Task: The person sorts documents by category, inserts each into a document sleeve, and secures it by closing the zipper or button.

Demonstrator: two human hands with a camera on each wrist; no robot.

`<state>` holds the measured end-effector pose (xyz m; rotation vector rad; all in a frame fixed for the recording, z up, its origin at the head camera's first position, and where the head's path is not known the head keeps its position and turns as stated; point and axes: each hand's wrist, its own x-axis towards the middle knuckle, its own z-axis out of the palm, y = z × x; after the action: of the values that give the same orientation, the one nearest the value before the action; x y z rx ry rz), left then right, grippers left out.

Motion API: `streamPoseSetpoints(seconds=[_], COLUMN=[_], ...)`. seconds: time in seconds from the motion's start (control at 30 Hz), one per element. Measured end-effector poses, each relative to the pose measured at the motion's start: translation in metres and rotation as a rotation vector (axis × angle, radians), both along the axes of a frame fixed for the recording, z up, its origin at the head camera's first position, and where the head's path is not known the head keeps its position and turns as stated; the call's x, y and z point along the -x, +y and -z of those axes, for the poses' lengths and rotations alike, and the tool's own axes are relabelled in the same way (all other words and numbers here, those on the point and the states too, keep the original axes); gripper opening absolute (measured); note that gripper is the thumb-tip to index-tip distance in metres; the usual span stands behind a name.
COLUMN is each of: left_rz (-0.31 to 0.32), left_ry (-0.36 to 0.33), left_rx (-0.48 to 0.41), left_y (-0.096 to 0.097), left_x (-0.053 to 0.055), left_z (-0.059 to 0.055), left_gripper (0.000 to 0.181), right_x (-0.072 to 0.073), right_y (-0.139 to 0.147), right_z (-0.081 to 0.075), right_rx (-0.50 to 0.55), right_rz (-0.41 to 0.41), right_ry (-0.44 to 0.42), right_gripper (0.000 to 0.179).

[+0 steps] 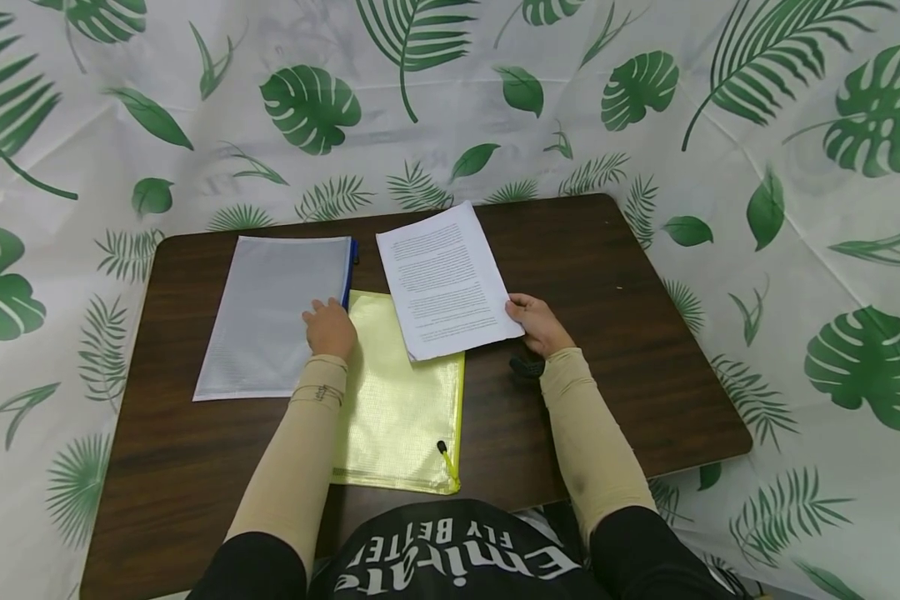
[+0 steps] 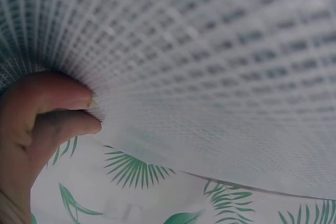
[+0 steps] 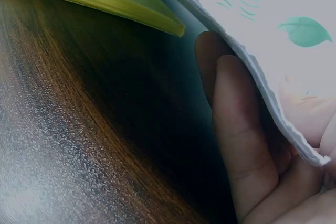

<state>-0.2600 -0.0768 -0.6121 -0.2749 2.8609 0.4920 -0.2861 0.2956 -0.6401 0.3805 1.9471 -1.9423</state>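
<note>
My left hand (image 1: 330,329) is at the right side of a clear mesh zip pouch (image 1: 270,308) with a blue zipper edge. In the left wrist view, thumb and finger (image 2: 63,90) pinch the edge of the mesh sheet (image 2: 210,77), which bulges up close to the camera. My right hand (image 1: 540,323) holds a stack of printed paper (image 1: 446,283) by its lower right corner. From the right wrist, the stack's edge (image 3: 257,72) shows with fingers (image 3: 239,114) beneath it and the thumb on top. The paper overlaps the upper part of a yellow mesh zip pouch (image 1: 397,425).
Both pouches lie on a dark wood-grain table (image 1: 607,250). The yellow pouch's zipper pull (image 1: 442,447) is at its lower right, near the table's front edge. A white cloth (image 1: 217,167) with green leaf prints hangs behind and around the table.
</note>
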Motion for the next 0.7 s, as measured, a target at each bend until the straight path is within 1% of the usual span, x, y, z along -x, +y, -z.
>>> streamPoseSetpoints(seconds=[0.27,0.37,0.57,0.7], left_rz=[0.029,0.024,0.048,0.041], left_ry=[0.021,0.031,-0.013,-0.025], left_rx=[-0.007,-0.028,-0.049,-0.053], left_y=[-0.002,-0.002,0.003,0.004], left_x=[-0.002,-0.002,-0.001,-0.001], left_z=[-0.003,-0.004,-0.005,-0.006], left_gripper=[0.052,0.051,0.054,0.054], right_x=[-0.001,-0.001,-0.002,0.000], right_y=[-0.001,-0.004,-0.012,-0.015], right_z=[-0.001,-0.001,0.000,0.001], right_rx=[-0.011,-0.006,0.002,0.005], right_rz=[-0.007,-0.003,-0.022,-0.013], right_ry=[-0.007,-0.005,-0.001,-0.002], right_gripper=[0.043,0.042,0.044,0.042])
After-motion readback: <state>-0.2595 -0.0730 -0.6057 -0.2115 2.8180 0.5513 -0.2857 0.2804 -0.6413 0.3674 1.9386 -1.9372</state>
